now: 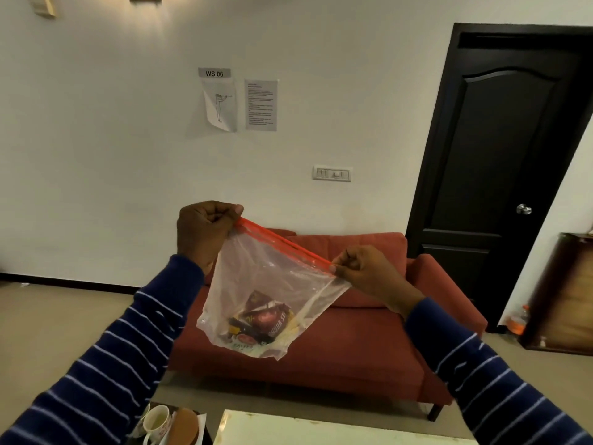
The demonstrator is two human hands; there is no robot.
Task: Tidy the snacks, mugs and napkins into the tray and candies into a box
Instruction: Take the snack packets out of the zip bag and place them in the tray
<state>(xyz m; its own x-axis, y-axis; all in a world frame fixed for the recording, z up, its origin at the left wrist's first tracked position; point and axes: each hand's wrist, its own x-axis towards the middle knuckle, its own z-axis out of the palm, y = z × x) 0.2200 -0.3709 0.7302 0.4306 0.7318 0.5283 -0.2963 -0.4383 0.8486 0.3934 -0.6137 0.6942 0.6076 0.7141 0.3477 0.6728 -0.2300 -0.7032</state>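
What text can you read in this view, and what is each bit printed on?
"WS 06": grey label on the wall, above the curled drawing sheet.
Printed notice beside it: lines too small to read.
Snack wrappers inside the clear zip bag: letters partly visible, folded and blurred, not readable.
Mug: pattern only, no legible text.

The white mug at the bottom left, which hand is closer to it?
Left. The left hand pinches the zip bag's red strip above the mug, on its side; the right hand pinches the strip's other end, farther right.
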